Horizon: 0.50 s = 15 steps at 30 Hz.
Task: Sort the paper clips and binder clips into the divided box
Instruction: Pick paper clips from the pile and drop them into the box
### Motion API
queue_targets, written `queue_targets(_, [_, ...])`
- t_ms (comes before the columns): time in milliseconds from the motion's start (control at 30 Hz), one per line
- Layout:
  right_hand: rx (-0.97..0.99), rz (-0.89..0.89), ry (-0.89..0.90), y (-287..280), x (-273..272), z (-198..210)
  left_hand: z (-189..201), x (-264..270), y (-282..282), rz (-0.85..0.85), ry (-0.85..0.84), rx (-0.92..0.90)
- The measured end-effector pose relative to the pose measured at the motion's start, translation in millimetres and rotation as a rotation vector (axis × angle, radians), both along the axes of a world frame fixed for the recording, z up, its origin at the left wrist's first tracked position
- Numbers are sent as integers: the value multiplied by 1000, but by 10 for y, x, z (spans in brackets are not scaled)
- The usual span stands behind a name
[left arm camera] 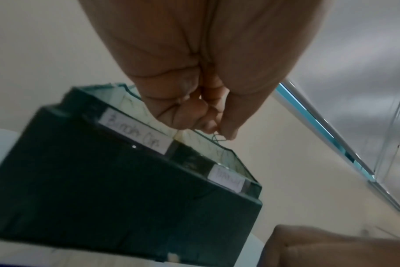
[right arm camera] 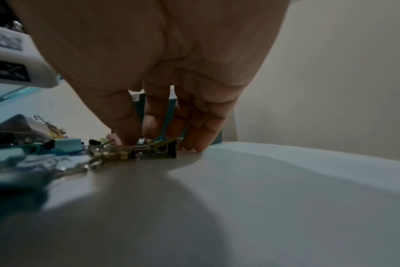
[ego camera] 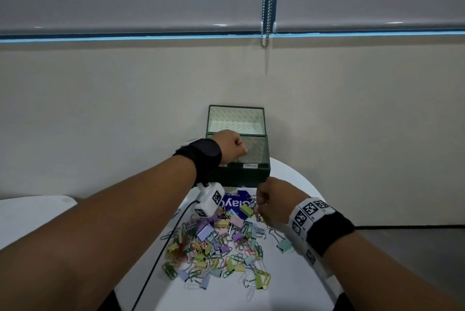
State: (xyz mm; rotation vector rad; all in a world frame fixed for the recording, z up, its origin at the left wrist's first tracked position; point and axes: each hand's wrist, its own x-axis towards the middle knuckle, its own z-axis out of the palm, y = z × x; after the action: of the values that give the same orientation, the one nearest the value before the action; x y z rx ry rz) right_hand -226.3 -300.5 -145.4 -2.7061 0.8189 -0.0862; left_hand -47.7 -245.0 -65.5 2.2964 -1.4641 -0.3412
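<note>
A dark green box (ego camera: pixel 247 174) stands open, lid upright, two paper labels on its front rim. Before it, pastel binder clips (ego camera: pixel 205 232) and paper clips (ego camera: pixel 169 270) lie heaped on the white surface (ego camera: pixel 297 275).

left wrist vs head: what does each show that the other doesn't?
Only the left wrist view: two handwritten labels on the box's front rim, blurred, and thin wire pinched at the left hand's fingertips.
Only the head view: the pile of pastel clips on the white table, the box's raised lid, and the right hand reaching into the pile's far edge.
Both: the dark green box with the left hand above it.
</note>
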Motion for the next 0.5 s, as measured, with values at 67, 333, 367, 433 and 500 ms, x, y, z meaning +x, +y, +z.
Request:
queue_targets(67, [-6,2,3,1,0,-10,14,-55,-61,10,54,-21])
queue_targets(333, [-59,17,-13,53,-94,14,56,-160,216,-261,-124,47])
queue_targets(367, [-53,20,-6,60,-99,8,38,-175,325,-284,-176,40])
queue_targets(433, [-28,17,11,81,-104,-13,-37,-153,579,-340,-255,112])
queue_targets(500, [-12,16,25,94,-103,-23,-149,-35,853,-323,-288,248])
